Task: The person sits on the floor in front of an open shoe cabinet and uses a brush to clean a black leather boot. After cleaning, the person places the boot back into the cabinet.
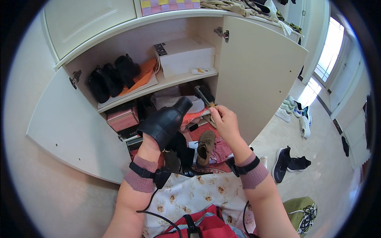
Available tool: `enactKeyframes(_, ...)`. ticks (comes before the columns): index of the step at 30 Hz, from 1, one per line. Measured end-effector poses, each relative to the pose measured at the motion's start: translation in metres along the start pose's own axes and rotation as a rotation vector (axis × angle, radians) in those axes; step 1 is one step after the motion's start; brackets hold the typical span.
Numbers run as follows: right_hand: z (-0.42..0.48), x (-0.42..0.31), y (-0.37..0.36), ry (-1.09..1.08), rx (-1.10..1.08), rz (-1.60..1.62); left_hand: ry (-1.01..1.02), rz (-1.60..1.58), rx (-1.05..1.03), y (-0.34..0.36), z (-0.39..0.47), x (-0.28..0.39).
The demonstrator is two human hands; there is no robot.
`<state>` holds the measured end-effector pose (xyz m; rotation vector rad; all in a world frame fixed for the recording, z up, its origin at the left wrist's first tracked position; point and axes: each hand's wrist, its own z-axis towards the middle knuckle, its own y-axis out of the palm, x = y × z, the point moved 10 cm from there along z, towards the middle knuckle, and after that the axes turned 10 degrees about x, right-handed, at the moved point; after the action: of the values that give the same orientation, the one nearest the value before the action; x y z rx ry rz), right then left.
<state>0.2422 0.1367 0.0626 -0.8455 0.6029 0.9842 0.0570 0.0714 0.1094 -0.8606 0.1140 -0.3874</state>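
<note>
A black leather boot [166, 123] covers my left hand [148, 145], which reaches in through its opening; the fingers are hidden inside. The boot's toe points up and to the right, in front of the cabinet's lower shelf. My right hand [224, 120] grips a slim tool [204, 95] with a shiny shaft, its tip pointing up and left, apart from the boot. What kind of tool it is I cannot tell. Below the hands, a brown suede shoe [205, 147] and a black boot [187, 153] stand by the cabinet's base.
Two open doors [74, 128] [256, 68] flank the cabinet. Its upper shelf [169, 79] holds black shoes [110, 77] and a white box [187, 55]. A pink box [122, 119] sits lower. Black sneakers [282, 163], several light shoes [293, 110] and a green shoe [300, 214] lie rightward.
</note>
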Motion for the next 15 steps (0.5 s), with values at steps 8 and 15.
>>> enactKeyframes(8, -0.019, -0.010, 0.020, 0.015, -0.147, 0.081, -1.116, -2.544, -0.001, 0.102, -0.061, -0.052)
enactKeyframes(15, -0.075, -0.081, 0.034, -0.241, -0.276, -0.050, -0.940, -2.606, -0.010, 0.086, -0.044, -0.046)
